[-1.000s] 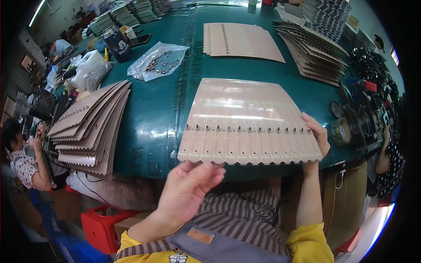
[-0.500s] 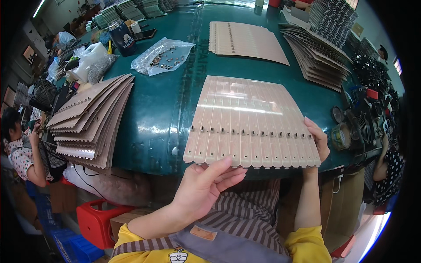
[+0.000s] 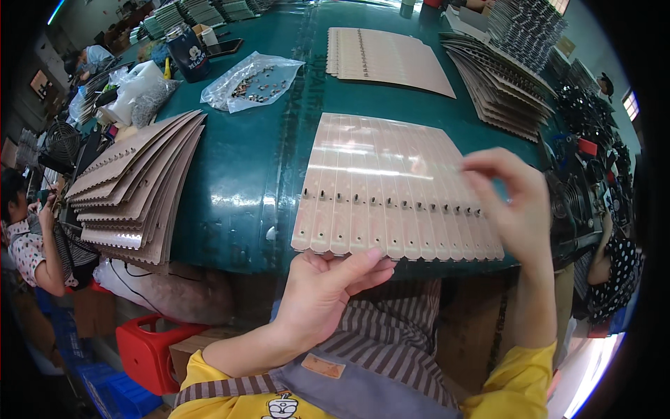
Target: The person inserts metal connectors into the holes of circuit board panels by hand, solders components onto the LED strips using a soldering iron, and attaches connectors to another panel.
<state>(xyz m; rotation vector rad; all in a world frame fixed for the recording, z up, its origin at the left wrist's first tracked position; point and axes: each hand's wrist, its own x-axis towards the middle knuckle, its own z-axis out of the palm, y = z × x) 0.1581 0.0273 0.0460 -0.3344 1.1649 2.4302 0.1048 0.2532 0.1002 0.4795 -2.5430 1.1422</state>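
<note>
A pale pinkish-beige panel (image 3: 380, 157) of joined narrow strips, scalloped along its front edge, lies in front of me at the table's near edge. A row of small dark upright pins (image 3: 372, 200) crosses it, with small holes nearer the scallops. My left hand (image 3: 324, 293) grips the middle of the front edge, thumb on top and fingers partly hidden beneath. Over the panel's right side my right hand (image 3: 513, 199) is raised, somewhat blurred, its fingers bent and apart with nothing visible in them. It hides the panel's right edge.
On the green table (image 3: 241, 174) are a fanned panel stack (image 3: 143, 188) at left, a flat stack (image 3: 391, 63) behind and another stack (image 3: 495, 87) at right. A plastic bag of small metal parts (image 3: 251, 84) lies near a dark can (image 3: 187, 54) and a phone (image 3: 225, 47).
My right hand has let go of the panel's right edge and risen above its right side. The left hand keeps its hold on the front edge.
</note>
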